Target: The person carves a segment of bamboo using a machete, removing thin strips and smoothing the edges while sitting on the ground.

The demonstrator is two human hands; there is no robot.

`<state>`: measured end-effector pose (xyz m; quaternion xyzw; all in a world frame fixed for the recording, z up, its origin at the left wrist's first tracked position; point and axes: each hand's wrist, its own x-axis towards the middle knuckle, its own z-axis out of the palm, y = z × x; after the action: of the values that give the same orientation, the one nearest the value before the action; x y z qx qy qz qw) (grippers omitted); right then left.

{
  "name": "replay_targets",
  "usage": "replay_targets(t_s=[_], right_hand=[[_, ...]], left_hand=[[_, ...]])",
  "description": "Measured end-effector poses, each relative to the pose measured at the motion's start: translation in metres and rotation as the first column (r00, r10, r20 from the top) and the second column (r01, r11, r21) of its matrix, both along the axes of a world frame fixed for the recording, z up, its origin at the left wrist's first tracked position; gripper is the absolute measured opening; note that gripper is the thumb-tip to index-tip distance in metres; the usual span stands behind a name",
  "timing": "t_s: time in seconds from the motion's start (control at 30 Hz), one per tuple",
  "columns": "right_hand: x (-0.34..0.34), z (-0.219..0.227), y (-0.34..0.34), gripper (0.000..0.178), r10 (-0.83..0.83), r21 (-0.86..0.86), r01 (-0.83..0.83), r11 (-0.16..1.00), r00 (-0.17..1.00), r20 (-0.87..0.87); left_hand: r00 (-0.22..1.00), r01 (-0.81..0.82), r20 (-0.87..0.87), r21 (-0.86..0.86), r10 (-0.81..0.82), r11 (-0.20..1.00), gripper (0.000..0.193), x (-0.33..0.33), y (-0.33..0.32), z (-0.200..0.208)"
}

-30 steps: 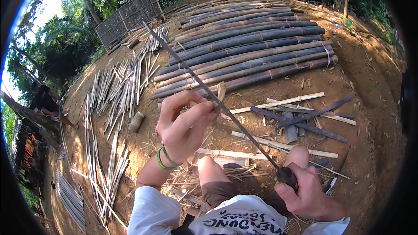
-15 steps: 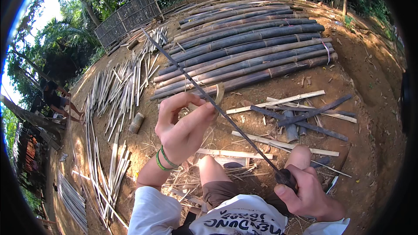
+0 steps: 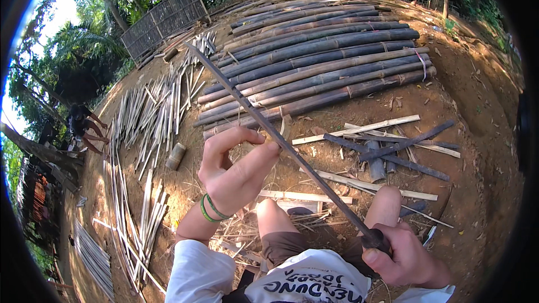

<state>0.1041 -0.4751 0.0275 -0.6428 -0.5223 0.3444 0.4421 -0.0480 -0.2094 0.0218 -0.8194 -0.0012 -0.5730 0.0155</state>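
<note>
My right hand (image 3: 405, 255) is wrapped round the dark handle of a long machete (image 3: 297, 161), low at the right above my knee. Its narrow, dark blade slants up and left across the view, past my left hand. My left hand (image 3: 238, 160), with green bands on the wrist, is closed in a pinch at the middle of the blade. From its fingertips a pale, curled bamboo strip (image 3: 286, 127) stands up beside the blade, partly hidden. I cannot tell whether the fingertips touch the blade.
Thick bamboo poles (image 3: 314, 59) lie in rows ahead. Split bamboo strips (image 3: 149, 106) are spread at the left, near a short bamboo piece (image 3: 176, 157). Dark and pale slats (image 3: 401, 151) lie crossed at the right. Another person (image 3: 84, 126) bends over at the far left.
The machete has turned, so its blade looks broader, and my right hand has shifted slightly right and down. My left hand has barely moved. The other person has moved right and bent lower.
</note>
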Motion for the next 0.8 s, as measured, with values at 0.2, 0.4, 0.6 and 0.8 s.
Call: replay_targets(t_s=[0.2, 0.4, 0.6, 0.8], right_hand=[[-0.004, -0.003, -0.006, 0.046, -0.043, -0.063, 0.055, 0.997, 0.984, 0.171], [-0.002, 0.001, -0.007, 0.047, -0.050, -0.056, 0.058, 0.997, 0.989, 0.136], [-0.001, 0.007, -0.003, 0.047, -0.063, -0.060, 0.068, 0.996, 0.995, 0.072], [-0.005, 0.015, -0.008, 0.043, -0.022, -0.065, 0.012, 0.998, 0.988, -0.156]], left_hand=[[1.000, 0.004, -0.005, 0.001, -0.004, 1.000, 0.041, -0.001, -0.001, 0.001], [1.000, 0.014, -0.012, 0.009, -0.014, 1.000, 0.041, 0.002, -0.001, 0.002], [0.993, 0.087, 0.084, -0.072, -0.080, 0.994, 0.044, 0.005, 0.002, 0.000], [0.996, 0.093, 0.009, 0.002, -0.093, 0.996, 0.047, 0.001, 0.006, -0.001]])
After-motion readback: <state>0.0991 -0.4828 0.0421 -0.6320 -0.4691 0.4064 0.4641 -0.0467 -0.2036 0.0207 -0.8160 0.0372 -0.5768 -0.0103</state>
